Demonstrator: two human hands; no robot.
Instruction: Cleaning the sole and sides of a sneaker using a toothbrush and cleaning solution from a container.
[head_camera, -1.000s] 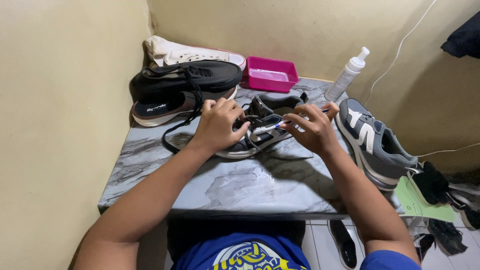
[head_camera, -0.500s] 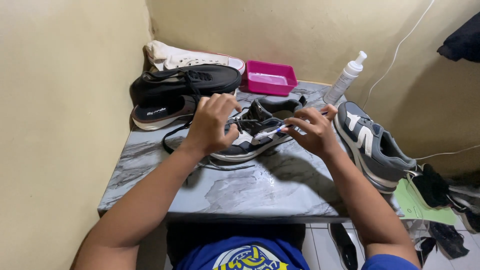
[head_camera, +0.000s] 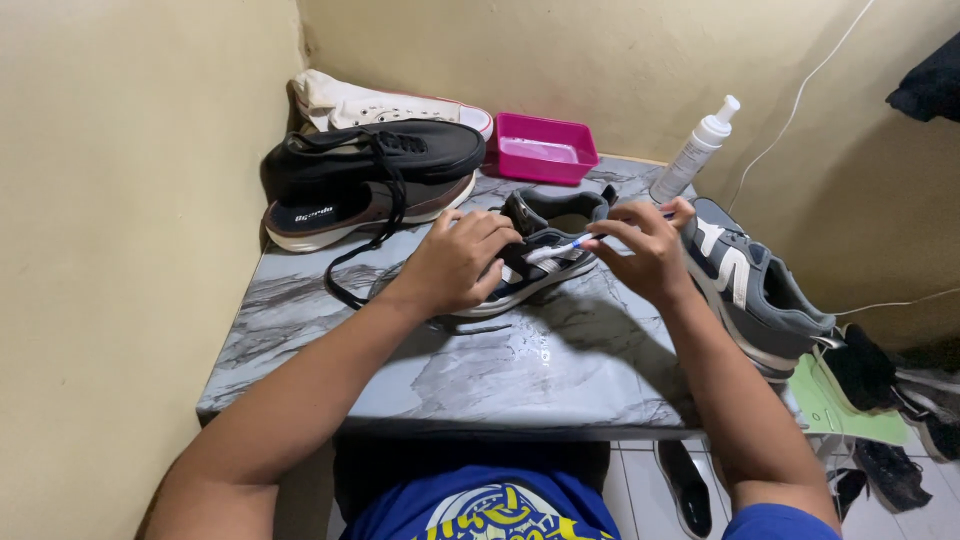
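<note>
Shoe (head_camera: 540, 262), dark with a pale sole, is being held near the middle of the marble table (head_camera: 480, 370), its long axis running from lower left toward the pink tray (head_camera: 545, 150) at upper right. The left hand (head_camera: 455, 262) is being pressed around the shoe's near side, grip closed on it. The right hand (head_camera: 645, 250) is pinching 1 lace tip (head_camera: 560, 248) just over the tongue. Eyelets are being hidden by fingers; the toe cannot be made out.
</note>
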